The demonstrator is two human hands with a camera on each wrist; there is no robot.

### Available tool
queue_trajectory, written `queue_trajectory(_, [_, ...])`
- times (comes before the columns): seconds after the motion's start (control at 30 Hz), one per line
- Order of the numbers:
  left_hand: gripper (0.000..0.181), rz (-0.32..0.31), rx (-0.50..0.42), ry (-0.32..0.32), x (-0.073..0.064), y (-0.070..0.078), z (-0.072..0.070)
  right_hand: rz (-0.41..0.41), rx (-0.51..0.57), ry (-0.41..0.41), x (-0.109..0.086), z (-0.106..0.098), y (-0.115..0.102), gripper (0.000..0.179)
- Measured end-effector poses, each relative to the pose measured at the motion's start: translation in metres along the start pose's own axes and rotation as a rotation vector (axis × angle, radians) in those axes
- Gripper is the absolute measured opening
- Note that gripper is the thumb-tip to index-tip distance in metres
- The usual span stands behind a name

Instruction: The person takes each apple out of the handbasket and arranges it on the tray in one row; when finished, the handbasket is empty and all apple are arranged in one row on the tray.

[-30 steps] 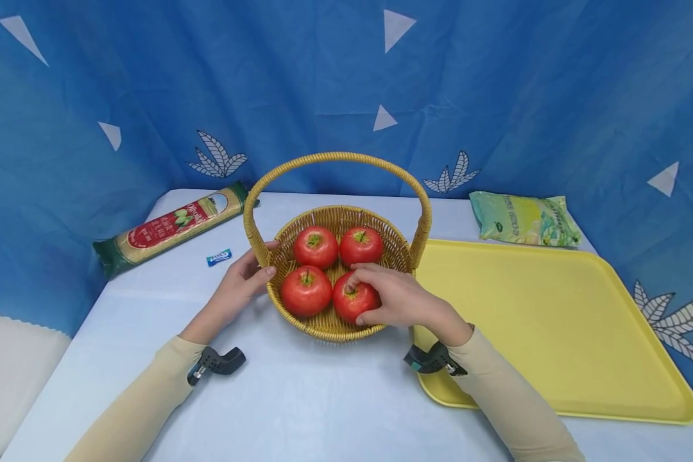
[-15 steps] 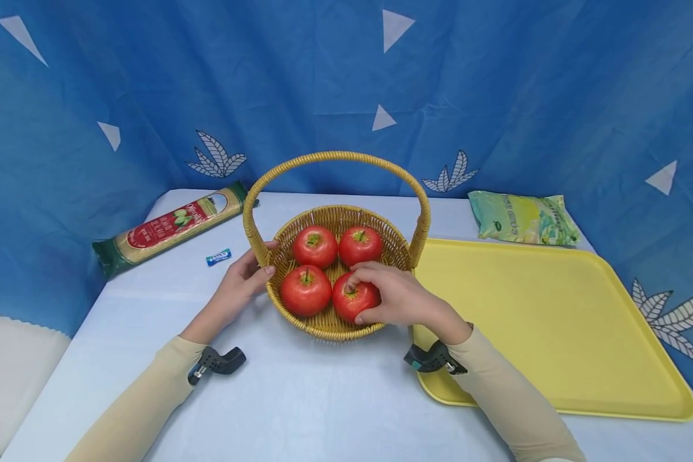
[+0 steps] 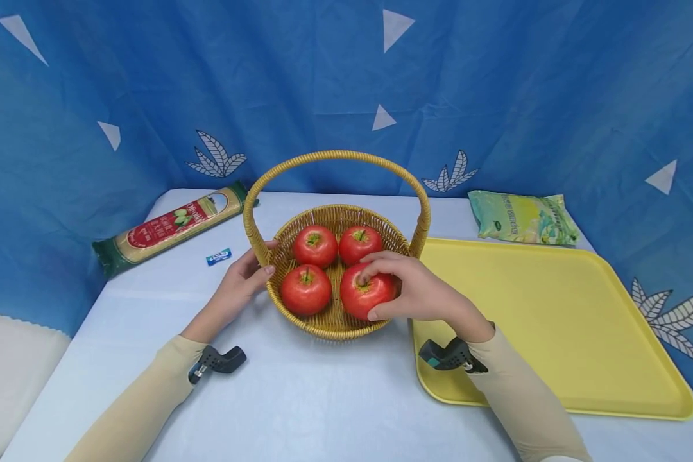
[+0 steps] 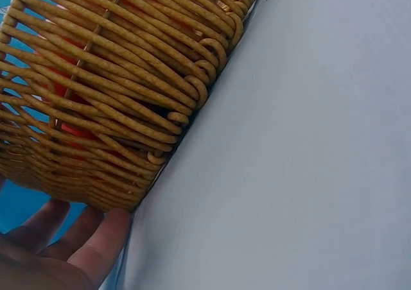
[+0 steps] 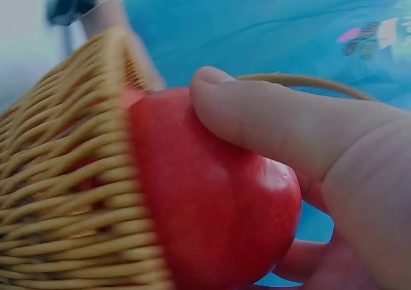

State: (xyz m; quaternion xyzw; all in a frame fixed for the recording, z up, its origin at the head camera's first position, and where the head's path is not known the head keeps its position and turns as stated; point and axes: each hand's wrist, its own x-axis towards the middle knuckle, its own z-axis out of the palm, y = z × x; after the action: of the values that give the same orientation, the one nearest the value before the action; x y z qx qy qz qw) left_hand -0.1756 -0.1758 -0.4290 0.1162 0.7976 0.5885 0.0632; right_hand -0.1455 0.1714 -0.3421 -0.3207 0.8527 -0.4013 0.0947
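My right hand point(image 3: 418, 289) holds a red apple point(image 3: 358, 299), thumb and fingers around it, over the front right of a wicker basket point(image 3: 337, 335). In the right wrist view this apple point(image 5: 212, 194) bulges above the woven rim, with the thumb across its side. Three other red apples lie in the basket: front left point(image 3: 307, 292), back left point(image 3: 315, 249) and back right point(image 3: 353, 242). At the basket's left side, my left hand point(image 3: 239, 289) grips by the handle's base, thumb near the rim. The left wrist view shows its fingers point(image 4: 103, 245) against the outer wall.
A yellow tray point(image 3: 531, 321) lies to the right of the basket, beneath the right forearm. Behind it is a green-yellow packet point(image 3: 522, 218). A long pasta packet point(image 3: 170, 228) and a small blue wrapper point(image 3: 218, 256) lie at left. The basket's tall handle point(image 3: 337, 156) arches over the apples.
My right hand has moved a little right and up with the front right apple, which looks larger and nearer the camera now. The left hand and basket have stayed in place.
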Motion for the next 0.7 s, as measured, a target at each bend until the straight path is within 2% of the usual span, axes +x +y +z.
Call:
queue_trajectory(0.2, [0.053,-0.006,-0.008,-0.002,0.000,0.001,-0.001,0.026,0.110,0.006,-0.017,-0.023,-0.011,0.045])
queue_trajectory(0.43, [0.053,0.003,-0.033,-0.001,-0.001,0.001,-0.001,0.042,0.102,0.023,-0.041,-0.049,-0.016,0.046])
queue_trajectory(0.7, [0.053,0.011,-0.051,-0.006,0.000,0.000,0.000,0.010,0.063,0.113,-0.066,-0.072,-0.011,0.043])
